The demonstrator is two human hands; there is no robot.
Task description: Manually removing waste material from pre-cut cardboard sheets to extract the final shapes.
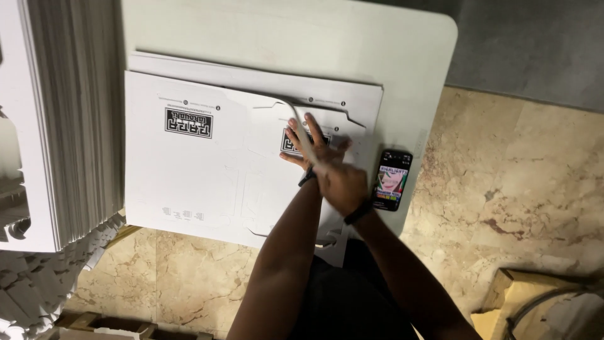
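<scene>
— Where were the hands?

— Both lay over the right half of the top white die-cut cardboard sheet (207, 170), which sat on a white worktop (402, 50) above another sheet (264, 79). The left hand (306, 143) was spread flat, fingers splayed, pressing on the sheet by a black printed square. The right hand (341, 184) crossed above it, blurred; whether it pinched the raised curved flap (294, 112), I could not tell.

— Anything nearby?

— A phone (392, 179) with a lit screen lay just right of the hands, and a tall stack of sheets (69, 119) stood at the left.
</scene>
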